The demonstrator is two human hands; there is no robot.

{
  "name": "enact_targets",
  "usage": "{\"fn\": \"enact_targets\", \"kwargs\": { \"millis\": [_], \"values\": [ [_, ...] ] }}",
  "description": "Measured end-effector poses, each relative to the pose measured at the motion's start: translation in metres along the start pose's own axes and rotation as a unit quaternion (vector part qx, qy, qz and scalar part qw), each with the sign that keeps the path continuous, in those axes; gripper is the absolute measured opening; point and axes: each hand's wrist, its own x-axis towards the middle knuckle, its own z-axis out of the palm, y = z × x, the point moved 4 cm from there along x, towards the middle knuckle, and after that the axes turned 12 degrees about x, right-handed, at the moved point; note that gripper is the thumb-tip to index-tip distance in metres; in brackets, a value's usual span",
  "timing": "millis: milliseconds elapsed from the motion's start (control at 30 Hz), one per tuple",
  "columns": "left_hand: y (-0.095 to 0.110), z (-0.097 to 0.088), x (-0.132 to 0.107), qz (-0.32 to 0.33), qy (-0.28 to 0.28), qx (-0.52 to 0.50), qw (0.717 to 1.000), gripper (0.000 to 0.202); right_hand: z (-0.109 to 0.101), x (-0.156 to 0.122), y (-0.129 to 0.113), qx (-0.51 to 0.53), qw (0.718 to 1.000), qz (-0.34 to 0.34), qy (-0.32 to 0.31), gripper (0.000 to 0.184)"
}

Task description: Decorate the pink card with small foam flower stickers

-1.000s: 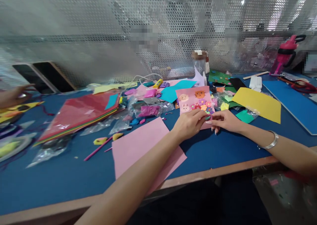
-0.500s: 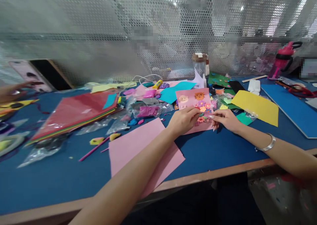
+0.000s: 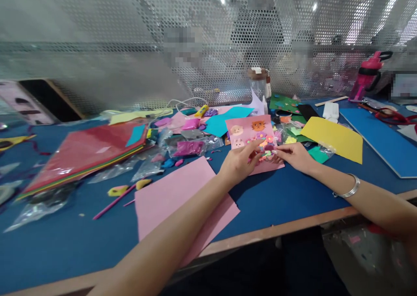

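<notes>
A pink sheet decorated with animal faces and several small coloured flowers lies tilted beneath both hands. My left hand comes over its lower left part, thumb and fingers curled together above the flowers. From the right, my right hand reaches in with thumb and forefinger pinched beside the left fingertips. What the fingertips hold is too small to make out. An orange cat face shows at the top of the sheet. Under my left forearm lies a plain pink sheet.
Stacked coloured sheets in a clear sleeve lie left. Clay packets clutter the middle. A yellow sheet and a blue board lie right. A brown-lidded cup and a pink bottle stand behind, before a perforated metal screen.
The view has shifted slightly to the right. My left fingers have changed position above the flowers, uncovering a bunny face. Another person's hand at the far left has left the phone.
</notes>
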Motion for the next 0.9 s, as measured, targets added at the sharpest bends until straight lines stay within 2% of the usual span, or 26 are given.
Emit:
{"fn": "enact_targets", "kwargs": {
  "millis": [133,300,433,567,800,900],
  "values": [
    [0.014,0.0,-0.001,0.044,0.001,0.006,0.999,0.029,0.005,-0.001,0.0,-0.018,0.999,-0.026,-0.024,0.025],
    [0.011,-0.001,-0.002,0.05,0.005,0.05,0.997,0.026,0.012,-0.006,-0.006,-0.069,0.995,-0.047,-0.059,0.026],
    [0.011,0.0,0.0,0.075,-0.02,0.042,0.996,0.023,0.011,-0.007,-0.006,-0.067,0.994,-0.041,-0.077,0.024],
    [0.016,0.0,0.0,0.099,-0.051,0.026,0.993,0.029,0.008,-0.006,-0.006,-0.079,0.993,-0.027,-0.084,0.023],
    [0.017,-0.009,0.005,0.087,-0.014,0.05,0.995,0.027,0.006,0.0,-0.004,0.055,0.995,0.002,-0.082,0.026],
    [0.016,-0.01,0.006,0.088,-0.008,0.059,0.994,0.027,0.003,0.004,-0.003,0.091,0.994,0.013,-0.056,0.026]
  ]
}}
